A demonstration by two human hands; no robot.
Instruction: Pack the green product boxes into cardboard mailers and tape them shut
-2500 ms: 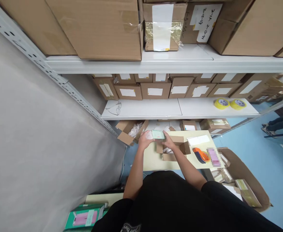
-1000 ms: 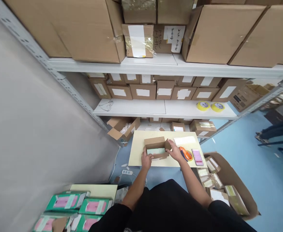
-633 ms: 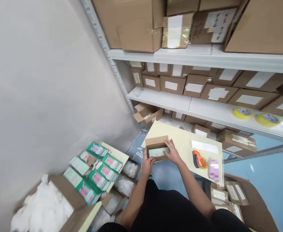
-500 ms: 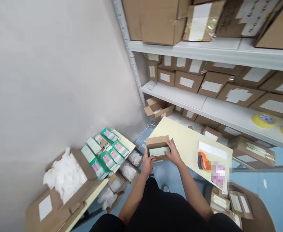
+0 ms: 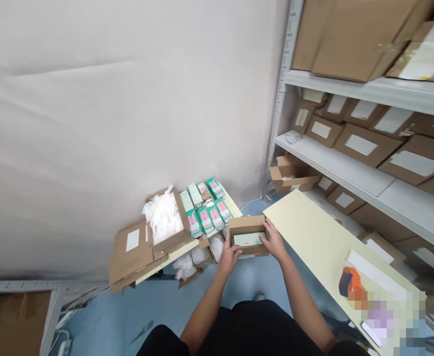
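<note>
Between my hands is an open cardboard box (image 5: 247,223), its flap raised at the back. Inside it lies a pale green box (image 5: 247,240). My left hand (image 5: 228,257) grips the cardboard box at its left side, thumb over the near edge. The right side is gripped by my right hand (image 5: 274,241), whose thumb reaches in to the pale green box. Just beyond to the left, several green boxes with pink panels (image 5: 206,219) lie in rows on a cream table (image 5: 232,201).
A carton of white bags (image 5: 165,215) stands left on a flattened carton (image 5: 129,252). On the right cream table (image 5: 306,227) lie an orange tape dispenser (image 5: 355,282) and a white strip. Shelving (image 5: 335,151) with labelled cartons rises behind; more white bags (image 5: 185,267) sit below the left table.
My view has turned left, so the shelving and right table shift rightward in the picture. Both hands still hold the cardboard box, now nearer the table with the green boxes.
</note>
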